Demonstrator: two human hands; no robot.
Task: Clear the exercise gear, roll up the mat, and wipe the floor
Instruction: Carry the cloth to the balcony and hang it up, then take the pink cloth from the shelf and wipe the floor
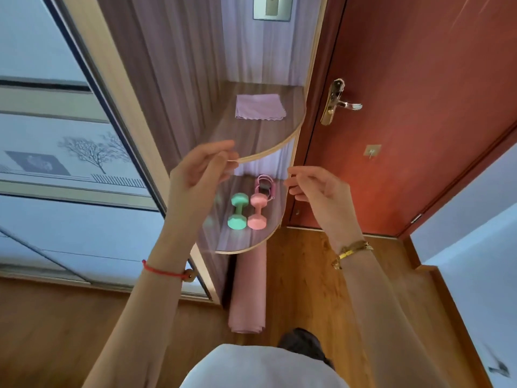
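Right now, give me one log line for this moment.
green dumbbell, pink dumbbell: lower shelf | mat: rolled, on floor | cloth: folded, upper shelf | left hand: empty | right hand: empty

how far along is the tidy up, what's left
Done: green dumbbell, pink dumbbell and pink band sit on the lower shelf; rolled mat below. In hand: nothing; left hand and right hand are empty. Left: maybe wiping; folded cloth lies on the upper shelf.

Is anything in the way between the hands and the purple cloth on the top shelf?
Nothing visible does. The purple cloth lies alone on the upper shelf; only bare wood separates it from the left hand and right hand near the shelf's front edge.
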